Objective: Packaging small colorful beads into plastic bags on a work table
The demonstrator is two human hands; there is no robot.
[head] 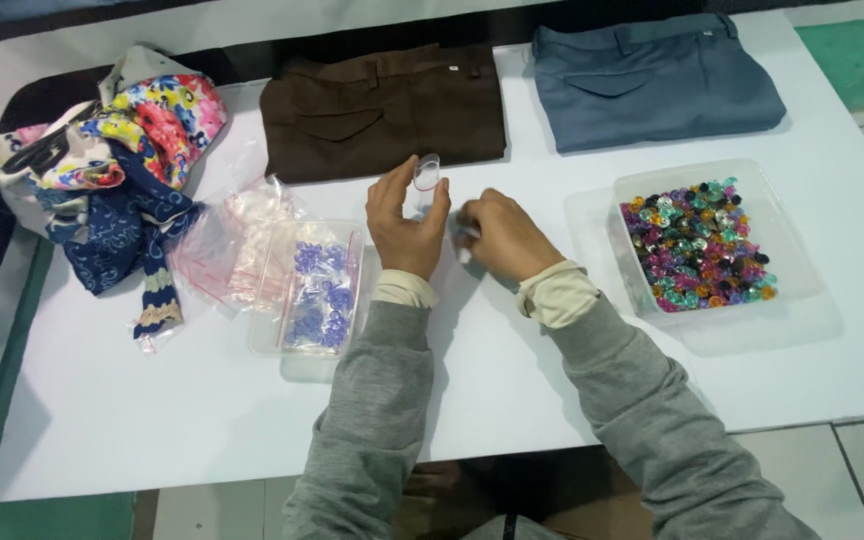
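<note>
The head camera looks down on a white table point(512, 370) where a person in grey sleeves works with both bare hands. The left hand point(407, 225) is raised a little above the table and grasps a small clear plastic bag point(426, 180) with a red line at its top; the thumb and the fingers close around the bag, and its open top stands upright above the fingers. The right hand point(500, 235) is just beside the left one, with the fingers curled; it pinches something small and pale near the bottom of the bag, but the picture does not show clearly what this is. To the left of the left hand, near it, lies a clear plastic tray point(292, 335) which holds blue-purple beads point(320, 295). Further left, touching this tray, there is a loose pile of small clear bags point(227, 245) with red edges. Beyond them, at the left edge of the table, a heap of flowered and dark blue cloth point(122, 170) lies in a bundle. To the right of the right hand, well apart from it, stands a second clear container point(792, 270), full of mixed beads point(697, 245) in pink, green, orange and dark colours. At the far side of the table lie two folded trousers side by side: a brown pair point(382, 110) just behind the hands, and a grey-blue pair point(652, 80) to the right of it.
</note>
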